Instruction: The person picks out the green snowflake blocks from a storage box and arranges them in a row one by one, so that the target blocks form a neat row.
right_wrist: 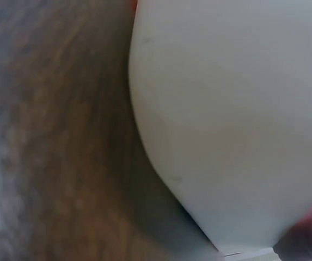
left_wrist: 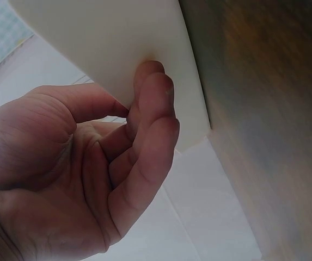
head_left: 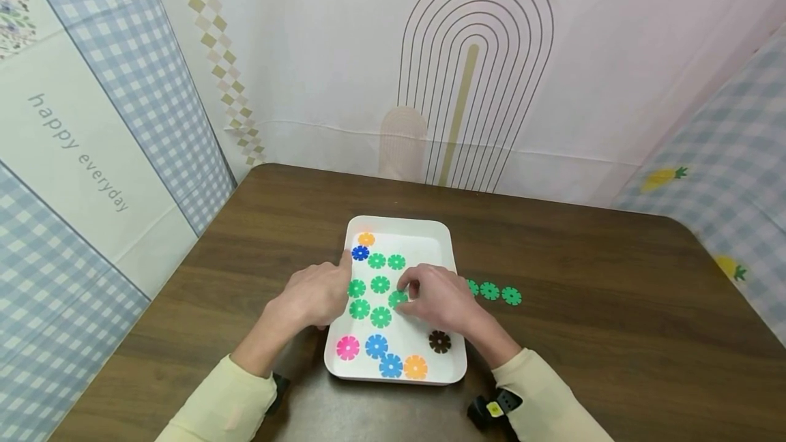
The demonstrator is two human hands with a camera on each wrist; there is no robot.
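Note:
A white tray (head_left: 424,244) lies on the table with several notched plastic discs inside. My left hand (head_left: 319,293) grips its left side, the thumb at the rim and the fingers (left_wrist: 156,98) against the outer wall in the left wrist view. Over the tray's middle, my right hand (head_left: 439,295) pinches a green notched disc (head_left: 398,299) between thumb and index finger. Other green discs (head_left: 381,284) are grouped to its left. Only a sliver of the right hand (right_wrist: 308,234) shows in the right wrist view, beside the tray wall (right_wrist: 226,109).
Along the tray's near end lie a pink disc (head_left: 347,348), two blue discs (head_left: 376,346), an orange disc (head_left: 415,367) and a brown disc (head_left: 439,342). A dark blue disc (head_left: 360,253) and another orange one (head_left: 366,239) sit top left. Green discs (head_left: 489,291) line the brown table (head_left: 583,305) to the right.

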